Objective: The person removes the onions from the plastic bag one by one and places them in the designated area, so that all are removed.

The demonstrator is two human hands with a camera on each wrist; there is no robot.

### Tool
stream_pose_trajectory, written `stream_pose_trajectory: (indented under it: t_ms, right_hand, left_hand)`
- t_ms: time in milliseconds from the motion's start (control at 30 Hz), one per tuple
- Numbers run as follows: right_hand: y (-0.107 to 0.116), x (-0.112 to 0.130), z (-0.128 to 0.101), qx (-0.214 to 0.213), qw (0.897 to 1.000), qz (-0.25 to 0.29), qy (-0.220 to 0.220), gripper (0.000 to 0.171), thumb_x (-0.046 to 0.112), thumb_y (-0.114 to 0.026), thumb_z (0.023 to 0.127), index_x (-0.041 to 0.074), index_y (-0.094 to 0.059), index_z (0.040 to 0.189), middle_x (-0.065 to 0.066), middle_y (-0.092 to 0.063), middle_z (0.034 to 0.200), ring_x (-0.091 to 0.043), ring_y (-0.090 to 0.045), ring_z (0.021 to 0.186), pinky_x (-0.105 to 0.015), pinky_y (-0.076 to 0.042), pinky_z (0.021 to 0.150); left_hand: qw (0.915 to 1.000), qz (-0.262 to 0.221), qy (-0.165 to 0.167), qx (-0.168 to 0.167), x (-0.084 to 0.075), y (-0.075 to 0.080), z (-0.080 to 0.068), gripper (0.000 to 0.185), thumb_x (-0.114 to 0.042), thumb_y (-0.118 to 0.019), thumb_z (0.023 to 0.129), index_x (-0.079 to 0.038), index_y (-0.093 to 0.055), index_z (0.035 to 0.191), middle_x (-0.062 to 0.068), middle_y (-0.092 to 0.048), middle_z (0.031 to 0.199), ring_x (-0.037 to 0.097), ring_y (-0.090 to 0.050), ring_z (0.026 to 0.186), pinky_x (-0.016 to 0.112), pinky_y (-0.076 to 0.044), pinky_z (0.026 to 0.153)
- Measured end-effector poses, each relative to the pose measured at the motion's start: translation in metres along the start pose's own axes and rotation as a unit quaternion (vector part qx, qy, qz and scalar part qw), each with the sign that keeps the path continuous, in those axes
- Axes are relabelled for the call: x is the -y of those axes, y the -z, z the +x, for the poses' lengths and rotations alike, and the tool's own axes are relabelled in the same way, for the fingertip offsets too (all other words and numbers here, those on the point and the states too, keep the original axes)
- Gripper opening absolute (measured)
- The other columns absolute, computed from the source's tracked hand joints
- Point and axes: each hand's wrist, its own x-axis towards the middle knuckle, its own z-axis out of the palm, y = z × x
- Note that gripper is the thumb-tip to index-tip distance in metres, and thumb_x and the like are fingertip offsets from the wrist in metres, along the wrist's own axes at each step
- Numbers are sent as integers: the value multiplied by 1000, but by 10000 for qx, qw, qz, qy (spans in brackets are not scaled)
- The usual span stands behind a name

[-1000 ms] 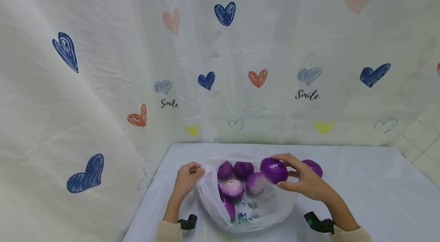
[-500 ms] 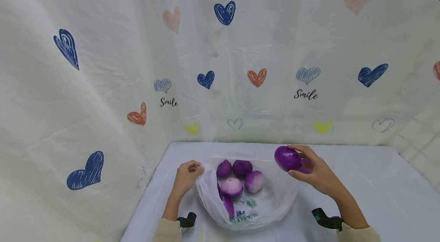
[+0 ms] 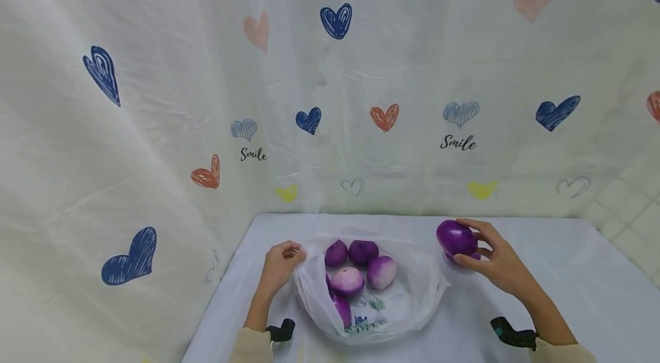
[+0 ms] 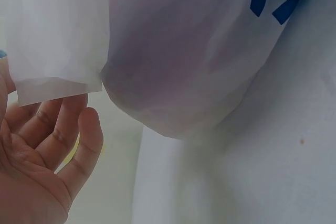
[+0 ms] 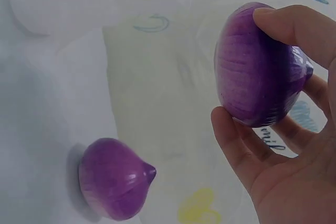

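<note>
A white plastic bag (image 3: 407,308) lies open on the table with several purple onions (image 3: 348,281) inside. My left hand (image 3: 281,265) pinches the bag's left rim (image 4: 58,85), holding it open. My right hand (image 3: 497,263) grips a purple onion (image 3: 456,237) (image 5: 257,77) in the air to the right of the bag. Just beneath it a second purple onion (image 5: 113,184) lies on the table, mostly hidden behind my hand in the head view.
The table (image 3: 567,283) is covered in a white cloth. A pale curtain printed with hearts (image 3: 335,20) and the word "Smile" hangs right behind it and along the left side.
My right hand carried the onion from above the bag out to the right and slightly back, over the onion lying on the table. My left hand kept its hold on the bag rim.
</note>
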Motion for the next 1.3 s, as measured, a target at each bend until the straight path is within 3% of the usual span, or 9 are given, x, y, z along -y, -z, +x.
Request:
stream_pose_trajectory:
  t_ms: [233, 467, 800, 1067, 1167, 1233, 1300]
  right_hand:
    - [10, -19, -4, -83, 9996, -215, -172, 74, 14, -82, 87, 13, -45, 151, -9, -41, 140, 12, -45, 111, -3, -46, 85]
    - [20, -36, -8, -174, 9980, -474, -387, 74, 19, -80, 89, 13, -43, 153, -9, -40, 140, 15, -40, 111, -3, -44, 83]
    - [32, -55, -11, -309, 9957, -571, -660, 76, 20, -80, 90, 10, -40, 155, -20, -38, 140, 20, -36, 106, -2, -43, 80]
    - [37, -77, -14, -444, 9916, -710, -991, 81, 26, -80, 90, 18, -36, 158, -27, -36, 144, 23, -32, 102, -8, -46, 72]
    - [39, -83, -15, -438, 9898, -809, -1086, 81, 27, -79, 91, 16, -36, 158, -28, -36, 144, 6, -45, 108, -11, -45, 70]
    - [40, -87, -15, -393, 9886, -858, -1173, 82, 28, -79, 91, 15, -34, 159, -30, -36, 146, -17, -52, 114, -14, -43, 69]
    - [41, -92, -15, -339, 9878, -864, -1250, 83, 29, -78, 92, 13, -32, 159, -33, -35, 148, -44, -51, 116, -23, -46, 71]
  left_hand:
    - [9999, -59, 112, -2, 1, -1, 1, 16, -26, -75, 93, -13, -75, 102, 2, -73, 87, 16, -62, 78, 30, -51, 72]
    - [9999, -125, -28, 1, 1, 1, 1, 20, -26, -76, 93, -9, -75, 103, 6, -74, 89, 16, -64, 79, 30, -52, 70]
    - [9999, -94, -18, -35, 4, 1, 1, 22, -28, -76, 93, -8, -75, 104, 7, -74, 91, 15, -64, 80, 31, -52, 70]
    - [10000, -6, 43, -73, 3, 4, 0, 21, -28, -76, 93, -10, -75, 104, 5, -74, 91, 15, -64, 80, 31, -52, 70]
    - [9999, 5, 77, -92, 3, 3, 0, 21, -28, -76, 93, -11, -75, 104, 4, -74, 91, 16, -64, 81, 31, -53, 70]
    - [9999, 7, 88, -100, 2, 3, 1, 20, -28, -76, 93, -11, -75, 104, 5, -74, 91, 16, -64, 81, 31, -53, 70]
    - [9999, -2, 115, -106, 2, 3, 1, 20, -28, -76, 93, -11, -75, 104, 5, -74, 91, 16, -64, 81, 31, -53, 70]
